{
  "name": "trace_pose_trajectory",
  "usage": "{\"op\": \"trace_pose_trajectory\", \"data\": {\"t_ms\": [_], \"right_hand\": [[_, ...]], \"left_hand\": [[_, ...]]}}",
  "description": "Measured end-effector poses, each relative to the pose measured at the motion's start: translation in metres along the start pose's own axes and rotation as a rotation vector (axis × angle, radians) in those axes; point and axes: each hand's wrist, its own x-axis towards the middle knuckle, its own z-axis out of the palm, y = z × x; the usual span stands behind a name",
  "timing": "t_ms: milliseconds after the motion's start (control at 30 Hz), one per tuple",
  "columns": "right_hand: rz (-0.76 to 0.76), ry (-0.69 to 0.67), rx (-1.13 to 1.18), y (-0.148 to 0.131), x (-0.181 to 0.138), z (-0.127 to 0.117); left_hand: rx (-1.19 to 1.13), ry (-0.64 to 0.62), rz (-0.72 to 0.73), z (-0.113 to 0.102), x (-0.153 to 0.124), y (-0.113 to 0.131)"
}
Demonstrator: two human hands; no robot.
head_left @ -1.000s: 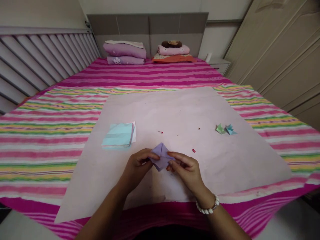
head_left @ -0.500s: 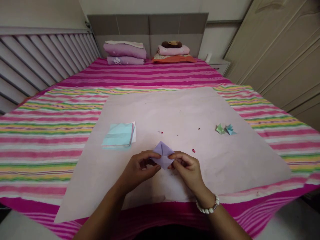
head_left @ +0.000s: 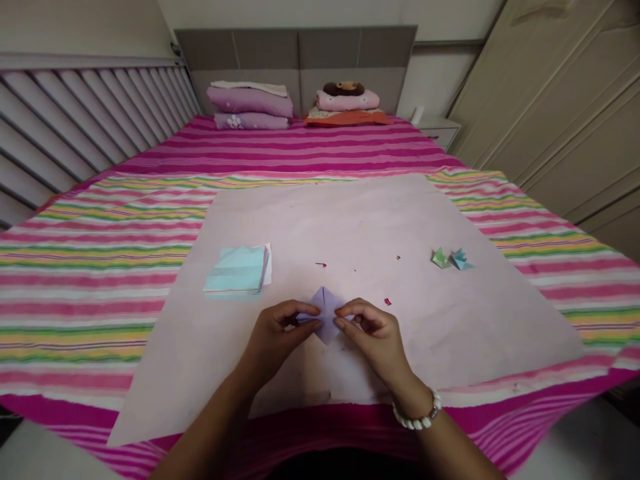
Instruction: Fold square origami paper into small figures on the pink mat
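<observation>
A small folded piece of purple paper (head_left: pixel 325 311) is pinched between both hands just above a large pale pink sheet (head_left: pixel 350 227) spread on the bed. My left hand (head_left: pixel 277 335) grips its left edge with thumb and forefinger closed. My right hand (head_left: pixel 376 337), with a white bead bracelet on the wrist, pinches the right edge the same way. The lower part of the purple paper is hidden behind my fingertips.
A stack of pale blue square papers (head_left: pixel 239 270) lies to the left. Two small folded figures, green (head_left: pixel 441 257) and blue (head_left: pixel 460 259), sit to the right. Tiny red scraps (head_left: pixel 387 302) dot the sheet. Pillows (head_left: pixel 250 103) lie by the headboard; a wardrobe (head_left: pixel 565 113) stands to the right.
My fingertips have drawn closer together over the purple paper, covering more of its sides. The paper sits slightly lower and looks narrower than a second ago.
</observation>
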Motion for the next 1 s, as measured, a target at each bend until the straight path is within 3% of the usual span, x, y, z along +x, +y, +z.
{"op": "trace_pose_trajectory", "data": {"t_ms": [300, 667, 800, 1000], "right_hand": [[-0.076, -0.065, -0.146, -0.0026, 0.0001, -0.0032], [-0.155, -0.099, -0.17, -0.0038, 0.002, -0.0071], [-0.024, -0.15, -0.072, -0.0046, 0.002, -0.0084], [0.169, -0.105, -0.023, -0.0036, 0.0012, -0.0088]], "left_hand": [[0.201, 0.019, 0.117, -0.0064, 0.0, 0.008], [0.109, 0.037, 0.126, -0.005, 0.0011, 0.0055], [0.055, -0.012, 0.079, -0.0062, 0.0026, 0.0061], [-0.002, -0.044, -0.055, -0.0075, 0.0023, 0.0045]]}}
